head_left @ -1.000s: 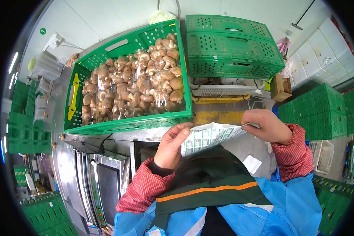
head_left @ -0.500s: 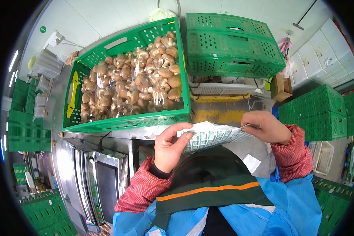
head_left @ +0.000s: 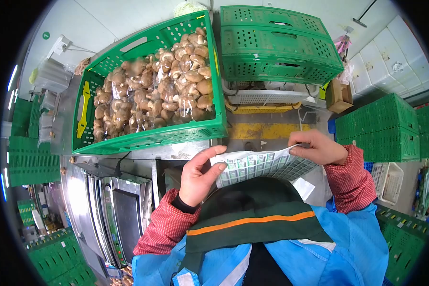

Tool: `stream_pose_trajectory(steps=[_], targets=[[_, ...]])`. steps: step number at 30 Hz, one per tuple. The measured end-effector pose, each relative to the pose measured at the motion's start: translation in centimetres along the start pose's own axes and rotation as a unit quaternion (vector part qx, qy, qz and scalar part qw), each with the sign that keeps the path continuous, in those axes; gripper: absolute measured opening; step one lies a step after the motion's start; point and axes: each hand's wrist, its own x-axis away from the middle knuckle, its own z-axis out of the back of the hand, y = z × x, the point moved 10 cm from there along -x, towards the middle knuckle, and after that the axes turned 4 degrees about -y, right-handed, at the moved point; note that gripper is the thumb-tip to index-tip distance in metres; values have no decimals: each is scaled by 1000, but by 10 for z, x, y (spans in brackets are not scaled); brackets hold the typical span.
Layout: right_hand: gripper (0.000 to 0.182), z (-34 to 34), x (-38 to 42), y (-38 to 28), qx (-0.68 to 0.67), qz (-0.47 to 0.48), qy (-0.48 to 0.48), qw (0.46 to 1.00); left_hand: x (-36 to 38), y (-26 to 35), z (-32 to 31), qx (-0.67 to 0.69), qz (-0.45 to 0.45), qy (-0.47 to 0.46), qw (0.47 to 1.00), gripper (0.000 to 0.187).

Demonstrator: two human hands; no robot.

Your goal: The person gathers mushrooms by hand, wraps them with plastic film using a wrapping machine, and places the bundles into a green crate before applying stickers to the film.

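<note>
A white sheet of printed green-and-black labels point(head_left: 253, 165) is stretched between my two hands in front of my chest. My left hand point(head_left: 195, 177) pinches its left edge between thumb and fingers. Its right upper corner is gripped by my right hand point(head_left: 320, 147), fingers curled with the thumb against the paper. The cap's dark brim hides the sheet's lower part. Beyond my left hand, a green crate point(head_left: 178, 132) holds many brown mushrooms point(head_left: 152, 90) in clear plastic wrapping.
Stacked green crates point(head_left: 281, 45) rest above a white basket point(head_left: 271, 97) at the back. More green crates point(head_left: 381, 128) stand at right, near a cardboard box point(head_left: 339, 95). A metal machine point(head_left: 128, 209) is at lower left. A white paper piece point(head_left: 304, 189) shows beyond the cap.
The labelled sheet has opened out and tilted, showing more of its printed face. Both hands keep hold of it. The view has shifted slightly, moving the crates up in the picture.
</note>
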Motion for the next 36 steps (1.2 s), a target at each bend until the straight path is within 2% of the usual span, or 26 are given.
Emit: stream_pose_trajectory(steps=[2, 4, 5, 6, 7, 10, 12, 15, 18, 21, 24, 28, 31, 32, 36], targets=[[13, 2, 0, 3, 9, -15, 8, 1000, 0, -5, -5, -20, 17, -39, 999, 31], [15, 1, 1, 3, 27, -32, 7, 999, -2, -5, -4, -142, 24, -64, 988, 30], [15, 2, 0, -4, 106, -9, 30, 994, -4, -5, -6, -202, 26, -75, 976, 30], [15, -1, -2, -14, 184, 14, 53, 981, -4, -12, -2, -144, 44, -48, 987, 28], [16, -4, -5, -24, 260, 36, 75, 962, -5, -9, -4, -143, 37, -42, 988, 28], [15, -19, -20, -36, 147, 49, 72, 985, -7, -1, -9, -122, 17, -25, 992, 28], [14, -24, -26, -27, 131, 49, 78, 987, -9, 0, -8, -86, 4, -10, 996, 28], [11, -25, -29, -25, 137, 69, 90, 984, -9, 2, -4, -118, 21, -13, 993, 25], [10, -25, -29, -33, 168, 79, 89, 979, -12, 14, -5, -265, -8, -30, 964, 20], [9, -24, -28, -41, 204, 83, 99, 971, -13, 25, -4, -317, -18, -15, 948, 10], [11, -21, -28, -44, 208, 88, 114, 968, -13, -3, 11, -165, 62, 13, 984, 7], [13, -18, -33, -42, 173, 82, 116, 975, -18, -10, 10, 38, 12, 11, 999, 12], [14, -19, -38, -44, 167, 76, 108, 977, -21, 0, -5, 153, 17, 6, 988, 15], [15, -19, -40, -44, 164, 75, 112, 977, -23, 10, -11, 160, 7, 1, 987, 21], [19, -22, -49, -52, 163, 78, 114, 977, -20, -7, 3, 90, 22, 12, 996, 20]])
